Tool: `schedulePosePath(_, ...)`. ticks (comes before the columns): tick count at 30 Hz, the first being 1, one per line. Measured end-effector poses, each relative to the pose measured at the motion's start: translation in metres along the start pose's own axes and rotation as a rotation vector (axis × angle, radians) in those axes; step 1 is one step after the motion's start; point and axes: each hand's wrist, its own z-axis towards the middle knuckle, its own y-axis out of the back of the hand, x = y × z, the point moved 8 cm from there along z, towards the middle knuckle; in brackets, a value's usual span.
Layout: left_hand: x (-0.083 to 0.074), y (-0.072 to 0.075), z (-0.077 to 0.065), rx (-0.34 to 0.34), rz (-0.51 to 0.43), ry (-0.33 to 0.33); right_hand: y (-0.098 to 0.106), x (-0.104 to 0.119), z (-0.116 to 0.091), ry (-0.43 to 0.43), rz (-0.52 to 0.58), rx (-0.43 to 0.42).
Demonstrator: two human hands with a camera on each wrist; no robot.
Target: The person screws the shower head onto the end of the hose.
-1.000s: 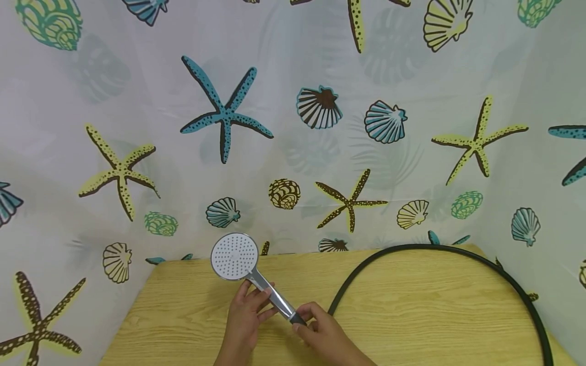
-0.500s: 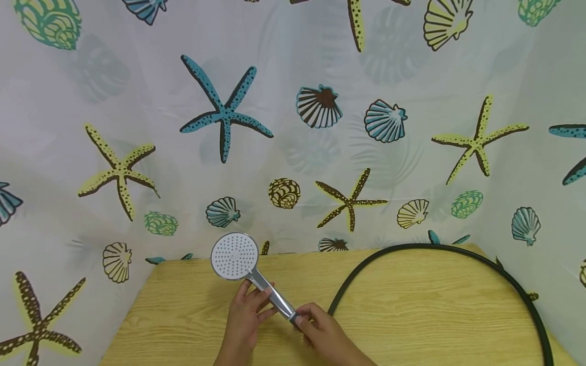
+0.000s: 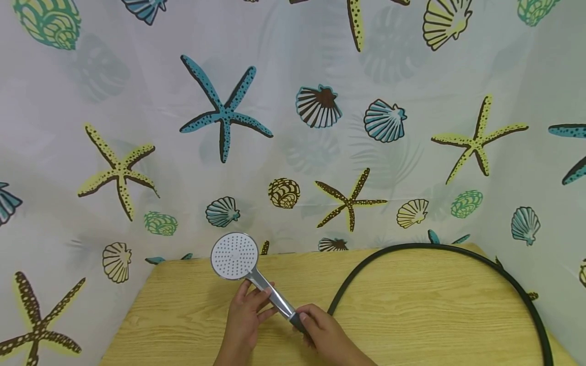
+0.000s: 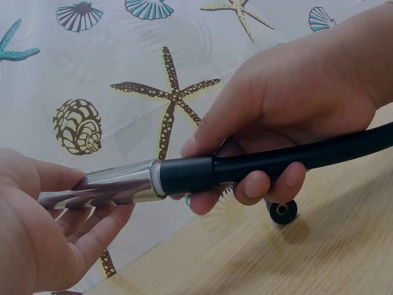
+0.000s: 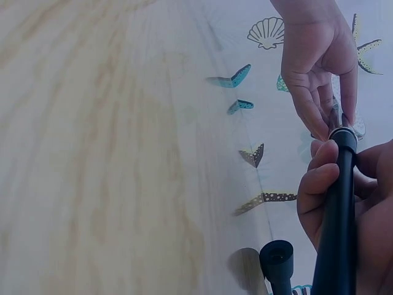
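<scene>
A hand shower (image 3: 234,256) with a round white spray face and a chrome handle (image 4: 123,179) tilts over the table, its face toward the head camera. My left hand (image 3: 242,317) holds the handle between thumb and fingers. At the handle's lower end sits the black end fitting (image 4: 187,176) of a black hose (image 3: 350,279), right up against a pale ring at the chrome edge. Thumb and fingers of my right hand (image 3: 326,330) curl round this fitting and the hose just behind it. In the right wrist view, the hose runs back past my right palm.
The hose arcs across the right side of the wood-grain table (image 3: 412,300). Its other end, a black connector (image 4: 283,212) with an opening, shows beyond the right hand. A white curtain (image 3: 293,152) printed with starfish and shells surrounds the table at the back and sides.
My right thumb and fingers have shifted round the black fitting, the thumb moving up and over it. The left hand and the hand shower have stayed in place.
</scene>
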Motion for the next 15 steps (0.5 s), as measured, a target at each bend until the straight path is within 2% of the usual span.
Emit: schedulePosePath(15,0.0008,0.0003,-0.0002,-0.001,0.002,0.011,0.0011,-0.0008,0.0017,-0.001,-0.035,-0.019)
